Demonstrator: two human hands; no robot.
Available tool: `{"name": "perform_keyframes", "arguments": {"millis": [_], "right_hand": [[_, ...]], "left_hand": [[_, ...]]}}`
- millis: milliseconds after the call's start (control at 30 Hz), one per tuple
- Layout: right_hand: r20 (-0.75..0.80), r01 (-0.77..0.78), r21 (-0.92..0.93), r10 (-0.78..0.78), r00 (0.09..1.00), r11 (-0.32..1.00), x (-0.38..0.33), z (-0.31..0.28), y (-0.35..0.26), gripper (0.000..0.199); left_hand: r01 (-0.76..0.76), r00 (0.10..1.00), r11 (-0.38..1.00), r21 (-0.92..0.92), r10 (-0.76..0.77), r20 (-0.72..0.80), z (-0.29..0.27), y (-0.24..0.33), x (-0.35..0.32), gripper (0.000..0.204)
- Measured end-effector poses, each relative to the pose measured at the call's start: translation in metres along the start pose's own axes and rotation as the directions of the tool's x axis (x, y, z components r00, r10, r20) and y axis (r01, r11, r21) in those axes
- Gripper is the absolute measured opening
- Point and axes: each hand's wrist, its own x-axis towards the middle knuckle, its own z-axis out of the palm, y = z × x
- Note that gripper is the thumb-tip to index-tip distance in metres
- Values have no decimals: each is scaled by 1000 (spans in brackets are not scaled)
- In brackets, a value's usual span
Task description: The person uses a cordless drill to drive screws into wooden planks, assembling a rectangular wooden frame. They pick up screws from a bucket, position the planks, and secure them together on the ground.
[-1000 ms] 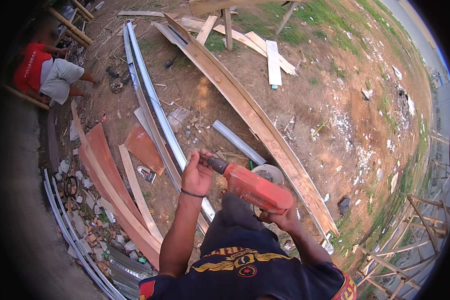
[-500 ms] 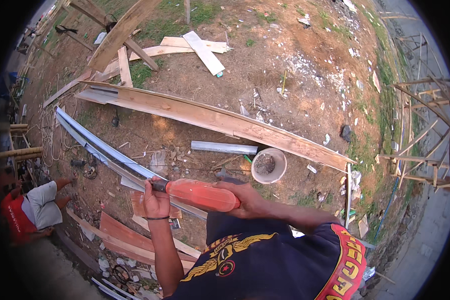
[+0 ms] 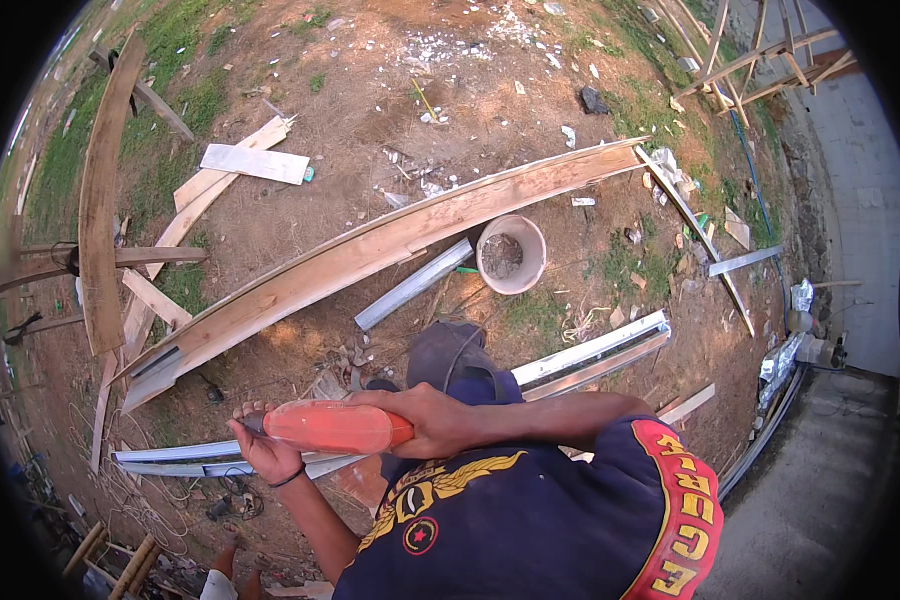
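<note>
A red power drill [image 3: 335, 427] lies level in front of my chest, its dark nose pointing left. My right hand [image 3: 435, 425] is wrapped round its rear end. The fingers of my left hand [image 3: 270, 450], with a dark band at the wrist, close on the dark nose. What sits at the tip is too small to make out. Below the drill and past my left hand runs a long pale metal channel [image 3: 185, 455] on the ground. Just beyond my right hand shows a grey cap-like thing [image 3: 450, 355], with dark blue cloth beside it.
A long wooden trough-like board [image 3: 400, 240] crosses the ground ahead. Near it are a pale bucket [image 3: 511, 254] and a short metal profile [image 3: 413, 284]. Planks [image 3: 255, 163] and a wooden stand lie left. Another channel [image 3: 595, 355] extends right. A person's legs [image 3: 235, 575] show at the lower edge.
The view has swung, so the ground and boards appear turned. My hands and the drill sit further left and lower in the picture. Both hands keep their hold on the drill.
</note>
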Motion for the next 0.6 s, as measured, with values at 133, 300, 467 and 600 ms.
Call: {"name": "perform_keyframes", "arguments": {"millis": [133, 300, 467, 600], "right_hand": [[-265, 137, 112, -104, 959, 984, 24, 56, 5, 66], [-338, 45, 591, 197, 920, 806, 41, 113, -10, 71], [-518, 271, 632, 135, 845, 726, 51, 141, -11, 73], [-672, 435, 615, 148, 726, 658, 42, 139, 8, 71]], "left_hand": [[54, 991, 996, 66, -62, 118, 13, 55, 42, 24], [161, 937, 982, 100, -184, 296, 50, 96, 70, 24], [312, 847, 949, 46, -300, 439, 79, 85, 110, 28], [432, 869, 855, 288, -480, 120, 57, 52, 156, 30]]}}
